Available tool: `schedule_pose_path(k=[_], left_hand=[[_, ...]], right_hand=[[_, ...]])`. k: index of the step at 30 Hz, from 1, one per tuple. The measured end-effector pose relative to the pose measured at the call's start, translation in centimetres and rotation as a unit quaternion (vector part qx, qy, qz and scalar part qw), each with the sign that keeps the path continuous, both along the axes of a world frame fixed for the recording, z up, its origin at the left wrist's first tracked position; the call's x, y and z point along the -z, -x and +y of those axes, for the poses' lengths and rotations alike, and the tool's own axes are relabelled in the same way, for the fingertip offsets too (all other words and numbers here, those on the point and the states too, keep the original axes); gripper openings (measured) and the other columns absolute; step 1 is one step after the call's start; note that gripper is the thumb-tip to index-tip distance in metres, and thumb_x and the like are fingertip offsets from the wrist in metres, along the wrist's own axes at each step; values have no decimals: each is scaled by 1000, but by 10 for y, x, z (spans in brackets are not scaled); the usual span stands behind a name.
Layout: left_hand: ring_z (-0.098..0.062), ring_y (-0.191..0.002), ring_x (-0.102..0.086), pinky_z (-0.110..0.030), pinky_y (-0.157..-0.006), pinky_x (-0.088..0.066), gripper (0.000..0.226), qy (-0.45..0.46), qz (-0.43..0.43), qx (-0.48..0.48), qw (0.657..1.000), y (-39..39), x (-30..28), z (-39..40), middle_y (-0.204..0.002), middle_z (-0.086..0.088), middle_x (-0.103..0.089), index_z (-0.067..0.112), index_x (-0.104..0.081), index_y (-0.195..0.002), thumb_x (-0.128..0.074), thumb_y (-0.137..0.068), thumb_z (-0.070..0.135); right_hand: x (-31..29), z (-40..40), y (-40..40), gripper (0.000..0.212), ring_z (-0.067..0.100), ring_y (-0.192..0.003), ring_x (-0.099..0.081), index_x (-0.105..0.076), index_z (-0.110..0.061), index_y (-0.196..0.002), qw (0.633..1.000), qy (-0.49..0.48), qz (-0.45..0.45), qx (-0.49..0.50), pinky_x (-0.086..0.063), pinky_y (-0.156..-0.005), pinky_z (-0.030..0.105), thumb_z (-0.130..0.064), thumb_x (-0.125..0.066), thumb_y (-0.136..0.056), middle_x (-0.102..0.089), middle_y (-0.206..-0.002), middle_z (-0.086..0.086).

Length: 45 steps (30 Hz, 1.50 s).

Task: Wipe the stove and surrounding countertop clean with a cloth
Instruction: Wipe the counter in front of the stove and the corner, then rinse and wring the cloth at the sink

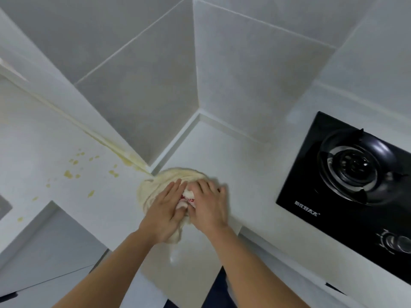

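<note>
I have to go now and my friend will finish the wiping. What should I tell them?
Left hand and right hand both press flat on the cream cloth, bunched on the white countertop near the wall corner.
The black stove is off to the right, untouched by either hand.
Done: cannot tell how much has been wiped.
Left: the yellow splatters to the left, the yellow streak along the wall edge, then the stove.

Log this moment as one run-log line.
step: wiping countertop | left hand and right hand pressing cloth | yellow stains left of cloth | stove untouched
</note>
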<state>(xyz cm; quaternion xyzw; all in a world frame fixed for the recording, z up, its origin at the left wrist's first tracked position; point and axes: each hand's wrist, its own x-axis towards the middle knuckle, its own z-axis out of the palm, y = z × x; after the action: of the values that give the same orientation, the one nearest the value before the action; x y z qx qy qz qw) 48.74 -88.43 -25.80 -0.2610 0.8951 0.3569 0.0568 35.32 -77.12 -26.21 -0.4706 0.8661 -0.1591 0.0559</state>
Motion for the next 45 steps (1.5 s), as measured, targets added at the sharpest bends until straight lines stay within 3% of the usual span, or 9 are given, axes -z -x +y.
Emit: schedule_pose_path(k=[5, 10, 18, 23, 28, 31, 36, 41, 45], left_hand=[[-13, -157, 13, -46, -128, -7, 91, 49, -60, 136, 988, 129, 12, 37, -168, 12, 13, 32, 7, -162, -49, -92, 49], [-18, -158, 8, -42, -127, 4, 90, 83, -80, 185, 976, 195, 2, 79, -173, 3, 6, 28, -1, -165, -59, -96, 28], [-23, -156, -17, -43, -125, -13, 88, 89, -4, 202, 975, 150, 11, 86, -168, -1, -24, 26, -28, -161, -71, -85, 29], [-24, -146, -35, -44, -116, -30, 81, 114, 20, 198, 973, 81, 9, 77, -159, 1, -41, 28, -44, -151, -73, -74, 25], [-21, -140, -40, -41, -110, -40, 71, 139, -34, 132, 981, -4, -2, 48, -147, 13, -46, 37, -47, -138, -71, -71, 29], [-24, -124, -58, -37, -89, -53, 63, 152, -38, 66, 985, -47, 2, 38, -125, 12, -58, 38, -56, -122, -77, -63, 30], [-19, -121, -48, -32, -90, -46, 57, 130, -63, -30, 989, -117, -16, 9, -126, 12, -56, 39, -46, -137, -62, -84, 27], [-16, -113, -58, -31, -86, -48, 52, 45, 29, -180, 982, -212, -85, -77, -122, 12, -65, 39, -55, -134, -61, -85, 23], [-12, -89, -67, -33, -73, -53, 41, -46, 151, -313, 937, -289, -155, -137, -94, 17, -71, 41, -62, -114, -63, -73, 32]], right_hand=[[-4, 55, 98, 45, 18, -110, -54, -56, -34, -115, 992, -61, 7, 111, -31, -79, 39, -45, -75, -76, -63, -117, -12], [-8, 96, 136, 46, 20, -100, -58, -56, -29, -110, 982, -62, -13, 176, -36, -77, 39, -48, -78, -74, -62, -112, -10], [-16, 108, 120, 58, 21, -80, -65, -49, -23, -91, 978, -94, -126, 138, -48, -64, 33, -66, -76, -63, -63, -86, -5], [-25, 98, 60, 62, 13, -73, -56, -45, -27, -87, 968, -120, -198, 102, -33, -60, 28, -80, -49, -55, -58, -81, -13], [-29, 61, -26, 47, 13, -81, -58, -38, -33, -92, 955, -125, -260, 68, -38, -66, 31, -61, -69, -71, -58, -88, -15], [-30, 38, -66, 45, 12, -79, -60, -39, -33, -92, 939, -115, -314, 76, -50, -64, 32, -49, -73, -67, -63, -89, -13], [-47, -3, -137, 46, 9, -80, -66, -50, -41, -94, 910, -63, -396, 103, -61, -59, 35, -39, -81, -60, -67, -94, -15], [-110, -82, -236, 52, 4, -89, -70, -59, -43, -109, 884, 119, -436, 116, -56, -71, 20, -25, -91, -73, -71, -99, -17], [-172, -151, -298, 54, -1, -99, -68, -60, -40, -127, 857, 203, -472, 49, -56, -79, 21, -31, -85, -80, -69, -114, -14]])
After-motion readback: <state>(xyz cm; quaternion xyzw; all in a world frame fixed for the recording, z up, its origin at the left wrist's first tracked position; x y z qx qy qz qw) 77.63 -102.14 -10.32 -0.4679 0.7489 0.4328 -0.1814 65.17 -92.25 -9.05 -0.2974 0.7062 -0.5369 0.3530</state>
